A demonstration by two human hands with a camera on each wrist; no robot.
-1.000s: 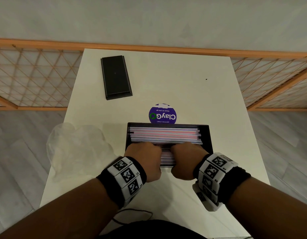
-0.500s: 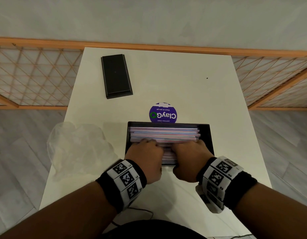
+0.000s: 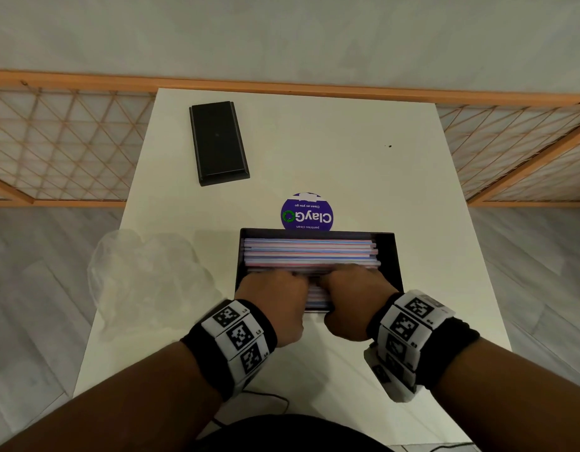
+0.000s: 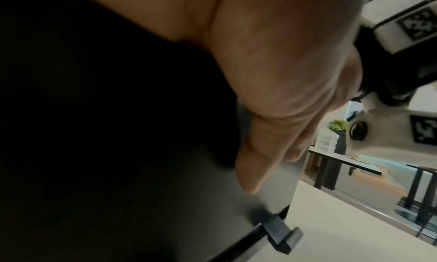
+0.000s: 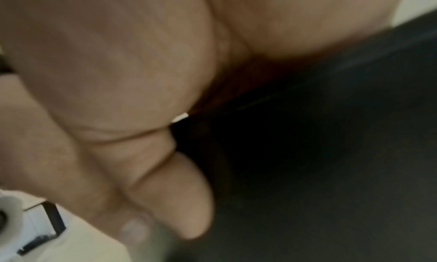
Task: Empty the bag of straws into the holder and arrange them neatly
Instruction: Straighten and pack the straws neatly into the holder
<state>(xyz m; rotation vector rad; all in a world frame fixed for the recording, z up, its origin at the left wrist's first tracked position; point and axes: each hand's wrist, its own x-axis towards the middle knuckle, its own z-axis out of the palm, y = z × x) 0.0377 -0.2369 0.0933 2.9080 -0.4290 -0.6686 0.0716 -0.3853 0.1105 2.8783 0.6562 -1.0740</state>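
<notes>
— Where do things stand?

— The straws (image 3: 309,252) lie flat in the black holder (image 3: 387,252) at centre frame. The clear bag (image 3: 145,275) sits left of it on the surface (image 3: 347,151), and looks empty. My left hand (image 3: 271,300) and right hand (image 3: 357,303) reach in from the near wall, fingers curled down onto the near straws; whether they pinch any, I cannot tell.

— What could go wrong?

— If I press unevenly, the stack may skew further; the right ends already look ragged. If I pull too hard, the holder could slide toward the lower edge.
</notes>
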